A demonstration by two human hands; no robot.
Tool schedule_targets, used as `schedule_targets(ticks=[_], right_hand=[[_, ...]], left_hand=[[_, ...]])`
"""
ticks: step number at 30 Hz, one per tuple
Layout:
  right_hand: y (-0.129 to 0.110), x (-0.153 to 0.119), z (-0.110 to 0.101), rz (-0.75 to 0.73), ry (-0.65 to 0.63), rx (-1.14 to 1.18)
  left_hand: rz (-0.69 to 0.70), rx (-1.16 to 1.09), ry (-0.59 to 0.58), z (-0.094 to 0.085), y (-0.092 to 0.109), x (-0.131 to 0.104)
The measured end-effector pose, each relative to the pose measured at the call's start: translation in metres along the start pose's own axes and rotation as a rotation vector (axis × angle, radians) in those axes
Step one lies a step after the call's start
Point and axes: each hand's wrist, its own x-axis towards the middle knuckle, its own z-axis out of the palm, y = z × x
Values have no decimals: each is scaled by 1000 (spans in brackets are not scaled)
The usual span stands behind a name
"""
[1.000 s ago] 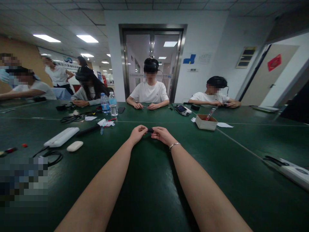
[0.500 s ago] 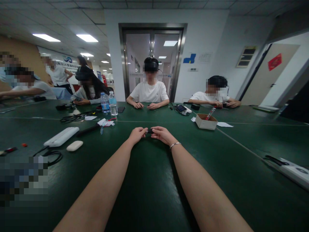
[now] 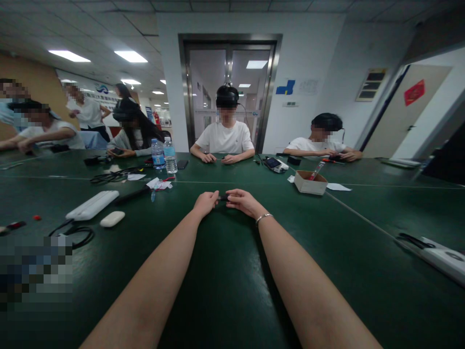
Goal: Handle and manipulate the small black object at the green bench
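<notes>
Above the green table (image 3: 218, 271), both my hands meet around a small dark stick-like object (image 3: 223, 198), too small to name. My right hand (image 3: 243, 202) is closed on its right end, thumb and fingers pinching it; a silvery bracelet circles that wrist. My left hand (image 3: 206, 203) is closed at the other end, its fingertips pressed together on the tip. Part of the object is hidden by my fingers.
Left of my arms lie a white rounded case (image 3: 112, 219), a white box-like device (image 3: 92, 205) and black cables. Two water bottles (image 3: 170, 156) stand further back. A small open box (image 3: 310, 184) sits at the right. Across the table sits a person (image 3: 227, 135) wearing a headset.
A little more of the dark object shows between my hands, and my fingertips have shifted slightly apart. Across the table at right, a person's hand has moved off a red tool.
</notes>
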Motion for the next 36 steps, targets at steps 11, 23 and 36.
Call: schedule_targets(ticks=[11, 23, 36], right_hand=[[-1, 2, 3, 29, 32, -40], [-2, 3, 5, 49, 150, 11], [0, 5, 3, 48, 145, 7]], left_hand=[[-2, 62, 65, -2, 6, -4], [106, -413, -37, 7, 1, 4], [59, -434, -16, 7, 3, 4]])
